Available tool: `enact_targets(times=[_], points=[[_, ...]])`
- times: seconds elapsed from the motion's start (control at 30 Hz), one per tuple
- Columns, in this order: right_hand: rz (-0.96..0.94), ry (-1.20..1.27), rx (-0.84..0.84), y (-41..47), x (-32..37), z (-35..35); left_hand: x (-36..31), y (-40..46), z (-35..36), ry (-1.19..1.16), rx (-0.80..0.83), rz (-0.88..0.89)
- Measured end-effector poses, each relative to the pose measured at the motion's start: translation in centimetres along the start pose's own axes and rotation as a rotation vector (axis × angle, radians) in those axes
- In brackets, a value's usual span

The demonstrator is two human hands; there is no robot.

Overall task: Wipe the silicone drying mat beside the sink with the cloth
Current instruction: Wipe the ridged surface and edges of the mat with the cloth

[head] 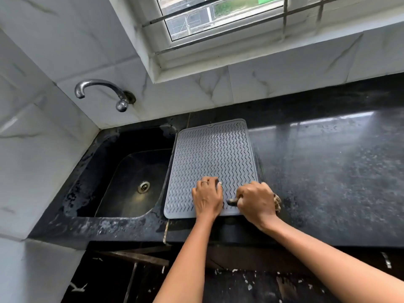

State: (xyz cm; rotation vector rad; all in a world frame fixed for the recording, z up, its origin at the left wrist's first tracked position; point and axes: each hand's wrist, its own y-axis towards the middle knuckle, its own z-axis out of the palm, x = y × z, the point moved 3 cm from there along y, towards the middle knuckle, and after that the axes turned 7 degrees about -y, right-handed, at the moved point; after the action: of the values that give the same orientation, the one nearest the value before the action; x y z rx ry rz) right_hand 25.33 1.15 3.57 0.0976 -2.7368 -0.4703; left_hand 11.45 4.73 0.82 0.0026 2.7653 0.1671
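A grey ribbed silicone drying mat (209, 158) lies flat on the black counter, its left edge at the sink's rim. My left hand (207, 196) rests palm down on the mat's near part, fingers curled at the tips. My right hand (256, 201) is at the mat's near right corner and grips a bunched patterned cloth (277, 202). Only bits of the cloth show, at the hand's right side and by the thumb.
A dark sink (131, 182) with a metal drain lies left of the mat. A chrome tap (102, 90) sticks out of the tiled wall above it. The speckled black counter (328, 171) stretches right. A barred window sits above the backsplash.
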Motion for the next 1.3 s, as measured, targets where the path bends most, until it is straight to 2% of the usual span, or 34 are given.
enact_targets(times=[0.1,0.23,0.37,0.47,0.57,0.67,0.77,0.87,0.93,1.03,1.13,1.2,1.3], points=[[0.045,0.123,-0.033,5.5,0.0,-0.5,0.2,3.9,-0.6,-0.019,-0.034,-0.007],[0.089,0.170,0.031,15.2,-0.3,1.2,0.9,11.7,-0.6,0.026,-0.011,-0.024],[0.066,0.108,0.010,23.4,-0.2,3.6,1.3,19.1,0.8,0.103,0.036,-0.037],[0.042,-0.016,0.164,28.0,-0.5,7.1,1.6,23.6,3.1,0.007,0.150,-0.035],[0.027,-0.087,0.391,28.8,-1.8,11.1,1.9,25.2,5.2,0.031,0.215,-0.030],[-0.016,-0.185,0.351,27.8,-1.6,13.1,2.3,25.0,6.0,0.067,0.157,-0.018],[-0.077,-0.297,0.202,26.4,-0.6,12.7,2.6,25.0,6.2,0.071,0.160,-0.023],[-0.127,-0.262,0.120,23.4,-0.2,11.3,2.6,25.1,6.2,0.038,0.167,-0.032],[-0.138,-0.186,0.155,21.3,0.0,10.1,2.5,24.8,6.0,-0.010,0.156,-0.035],[-0.067,-0.112,0.296,21.8,0.0,7.9,2.3,24.7,5.8,-0.067,0.145,-0.031],[0.015,-0.022,0.253,26.5,-0.4,7.4,2.6,24.9,6.0,-0.090,0.135,-0.024],[0.016,-0.023,0.218,29.0,-0.6,8.5,2.6,24.8,5.9,-0.130,0.086,-0.030],[-0.035,-0.103,0.349,29.5,-0.7,11.5,2.2,24.6,5.5,-0.180,0.044,-0.043]])
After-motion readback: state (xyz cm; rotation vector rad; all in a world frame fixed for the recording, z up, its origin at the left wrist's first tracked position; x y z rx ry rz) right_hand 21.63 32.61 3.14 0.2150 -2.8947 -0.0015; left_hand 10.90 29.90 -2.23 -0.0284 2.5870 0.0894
